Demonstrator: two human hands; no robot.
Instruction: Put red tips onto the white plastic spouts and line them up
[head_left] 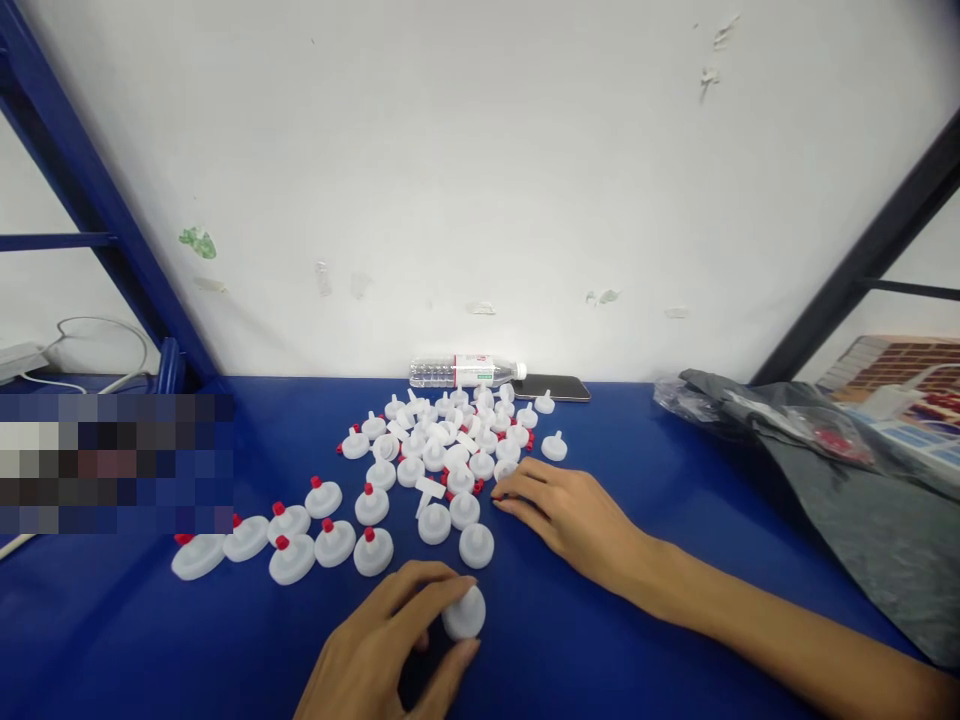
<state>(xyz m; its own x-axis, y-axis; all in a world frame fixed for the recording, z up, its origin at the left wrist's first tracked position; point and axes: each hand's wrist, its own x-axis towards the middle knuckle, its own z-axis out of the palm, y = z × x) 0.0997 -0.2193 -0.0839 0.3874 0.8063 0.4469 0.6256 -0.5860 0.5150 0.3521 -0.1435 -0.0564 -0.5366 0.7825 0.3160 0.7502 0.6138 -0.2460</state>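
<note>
My left hand (397, 640), at the bottom centre, grips a round white plastic nozzle cap (465, 612) between its thumb and fingers. The spout of that piece is hidden from me. At the right side of the pile, my right hand (574, 515) stretches its fingers towards small red tips (478, 487) and a white disc (506, 470); nothing shows in its fingers. The pile (450, 430) mixes white nozzle caps, red tips and flat T-shaped white pieces (430, 488). Left of it stand several white caps with red tips on their spouts (373, 550).
A clear water bottle (465, 372) lies along the wall behind the pile, beside a dark phone (555, 388). Grey plastic bags (817, 480) cover the right side of the blue table (645, 640). Blue shelf posts (112, 200) rise at the left.
</note>
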